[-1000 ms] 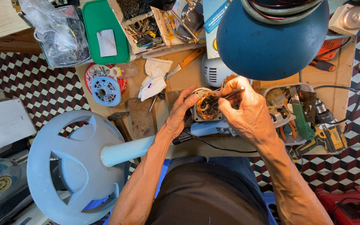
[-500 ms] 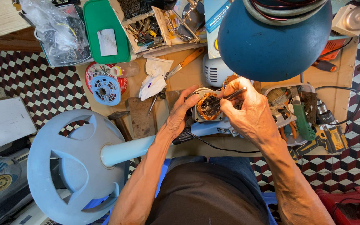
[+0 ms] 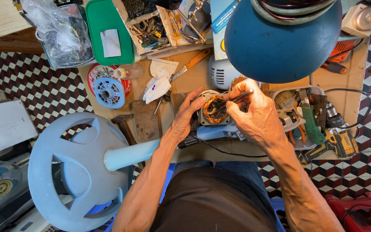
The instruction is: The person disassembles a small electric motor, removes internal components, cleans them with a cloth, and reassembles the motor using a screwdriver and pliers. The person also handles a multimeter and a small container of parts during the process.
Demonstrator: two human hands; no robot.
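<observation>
- Since a second ago the left hand [image 3: 188,118] has shifted only slightly: its fingers now press against the left edge of the small motor [image 3: 213,110], thumb up near the top rim, bracing it.
- The right hand [image 3: 254,112] holds its pinch on a thin dark probe-like tool [image 3: 236,99]; the tip has edged from the upper right of the copper windings toward their centre.
- The motor has stayed in place on the bench [image 3: 194,73], on top of the pale blue fan neck [image 3: 211,132], just below the big blue lamp shade [image 3: 282,41].
- Judgement: the work on the windings goes on in small adjustments; nothing has been put down or picked up.
- Left hand: clenched partway around the motor housing. Right hand: grasping the tool between thumb and fingers.
- The round pale blue fan base [image 3: 76,172] lies tipped toward the camera at lower left, unmoved.
- Hidden or unclear:
  - The tool tip is lost against the windings; I cannot tell whether it touches wire or core.
  - The right palm covers the motor's right side and whatever lies beneath it.
  - The lamp shade blocks the bench behind it.
  - A black cable [image 3: 228,152] runs under the wrists; its ends are out of sight.
  - The green-bodied power tool [image 3: 312,124] and the yellow drill [image 3: 342,139] lie at right, partly overlapped by clutter.
</observation>
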